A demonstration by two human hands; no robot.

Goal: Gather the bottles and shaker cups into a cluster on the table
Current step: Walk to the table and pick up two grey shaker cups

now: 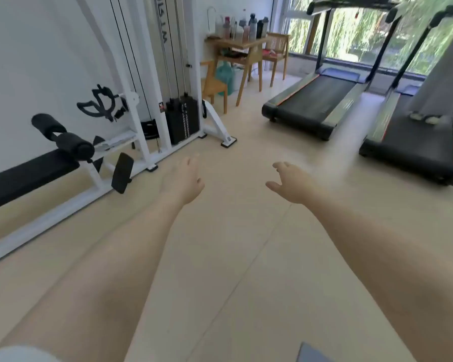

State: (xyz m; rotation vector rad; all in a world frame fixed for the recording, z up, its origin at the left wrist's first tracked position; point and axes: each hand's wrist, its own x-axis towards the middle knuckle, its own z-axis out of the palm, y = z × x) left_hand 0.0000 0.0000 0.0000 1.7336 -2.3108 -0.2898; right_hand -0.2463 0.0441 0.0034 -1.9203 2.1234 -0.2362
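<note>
My left hand (pixel 185 180) and right hand (pixel 289 182) are both bare, with no gloves, rings or watch that I can make out. Both forearms are bare too, uncovered from wrist to elbow. Nearest the camera, a pale, whitish short sleeve (pixel 19 354) edge covers my left upper arm; it is blurred, so I cannot tell the fabric or any print. I see no matching sleeve on the right arm.
</note>
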